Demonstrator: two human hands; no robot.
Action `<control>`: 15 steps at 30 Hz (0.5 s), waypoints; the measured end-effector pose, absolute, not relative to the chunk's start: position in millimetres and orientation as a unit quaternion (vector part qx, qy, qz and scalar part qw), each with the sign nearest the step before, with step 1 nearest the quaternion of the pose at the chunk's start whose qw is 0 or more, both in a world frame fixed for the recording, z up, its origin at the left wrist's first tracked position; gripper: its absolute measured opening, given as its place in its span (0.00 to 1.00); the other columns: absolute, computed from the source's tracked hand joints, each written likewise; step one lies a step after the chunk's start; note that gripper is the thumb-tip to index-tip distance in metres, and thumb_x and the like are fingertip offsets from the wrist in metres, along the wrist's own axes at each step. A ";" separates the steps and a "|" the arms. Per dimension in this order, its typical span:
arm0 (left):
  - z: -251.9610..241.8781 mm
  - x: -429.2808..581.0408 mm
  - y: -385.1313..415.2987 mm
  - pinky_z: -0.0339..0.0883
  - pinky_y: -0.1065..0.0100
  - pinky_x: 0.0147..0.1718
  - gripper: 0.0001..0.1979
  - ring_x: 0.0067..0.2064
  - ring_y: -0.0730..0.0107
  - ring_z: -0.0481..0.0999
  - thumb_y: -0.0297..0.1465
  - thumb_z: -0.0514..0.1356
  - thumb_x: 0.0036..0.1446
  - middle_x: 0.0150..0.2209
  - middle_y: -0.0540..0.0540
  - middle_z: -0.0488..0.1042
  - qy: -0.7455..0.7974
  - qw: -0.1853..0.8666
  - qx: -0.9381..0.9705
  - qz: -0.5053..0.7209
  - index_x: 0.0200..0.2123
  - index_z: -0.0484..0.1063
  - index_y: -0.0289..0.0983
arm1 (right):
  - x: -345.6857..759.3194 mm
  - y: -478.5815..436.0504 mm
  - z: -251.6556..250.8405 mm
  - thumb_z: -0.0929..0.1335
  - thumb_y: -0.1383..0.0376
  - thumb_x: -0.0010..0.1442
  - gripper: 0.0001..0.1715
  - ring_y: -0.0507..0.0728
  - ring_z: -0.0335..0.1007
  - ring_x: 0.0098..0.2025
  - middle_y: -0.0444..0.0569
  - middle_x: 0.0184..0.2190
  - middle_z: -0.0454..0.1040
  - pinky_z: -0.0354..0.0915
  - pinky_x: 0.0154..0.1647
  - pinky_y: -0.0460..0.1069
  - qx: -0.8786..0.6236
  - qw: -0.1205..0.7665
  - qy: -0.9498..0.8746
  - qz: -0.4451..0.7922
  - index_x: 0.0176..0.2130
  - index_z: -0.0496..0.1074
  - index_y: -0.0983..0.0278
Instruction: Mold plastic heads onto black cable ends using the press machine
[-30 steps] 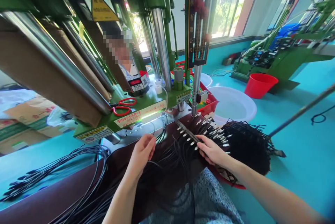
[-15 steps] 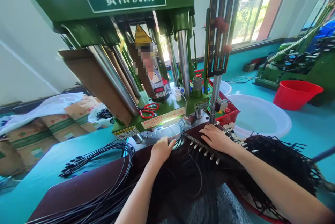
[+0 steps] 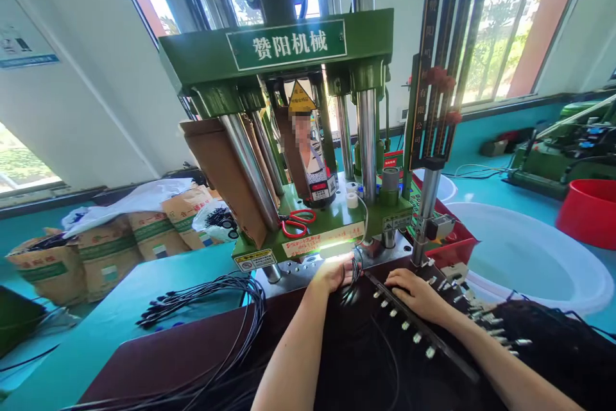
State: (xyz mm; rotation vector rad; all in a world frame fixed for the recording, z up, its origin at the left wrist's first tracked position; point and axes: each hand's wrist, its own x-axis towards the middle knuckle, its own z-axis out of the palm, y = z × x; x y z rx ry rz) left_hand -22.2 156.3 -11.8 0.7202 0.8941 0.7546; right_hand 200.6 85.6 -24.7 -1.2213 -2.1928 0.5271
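My left hand (image 3: 335, 272) reaches to the front of the green press (image 3: 332, 222), palm partly turned up. Its fingers curl behind a bunch of thin black cables (image 3: 356, 268) that hangs at the press opening. To the right, my right hand (image 3: 418, 294) lies palm down with its fingertips touching a long dark bar (image 3: 428, 334). Silvery connector ends (image 3: 405, 325) stick out along the bar's near side. Both rest on the dark brown table (image 3: 158, 360). A loose cable curves across the table below the bar.
A bundle of black cables (image 3: 216, 292) lies at the left. Red-handled scissors (image 3: 298, 223) rest on the press ledge. More metal-tipped pieces (image 3: 481, 315) lie right of my forearm, beside a wide white tub (image 3: 539, 218) and a red bucket (image 3: 591, 218). Paper sacks (image 3: 108, 254) stand at left.
My left hand has turned its palm upward and moved behind the bunch of cables. My right hand remains at the bar, its fingers drawn closer together. The camera view has shifted.
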 end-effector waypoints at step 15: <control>-16.3 -21.3 174.3 0.62 0.72 0.23 0.09 0.26 0.71 0.74 0.35 0.58 0.51 0.25 0.50 0.71 0.357 0.817 0.244 0.382 0.34 0.66 0.36 | 202.0 105.4 -7.8 0.58 0.73 0.50 0.17 0.58 0.67 0.41 0.51 0.36 0.73 0.63 0.45 0.54 -0.451 0.237 -0.827 0.238 0.35 0.73 0.63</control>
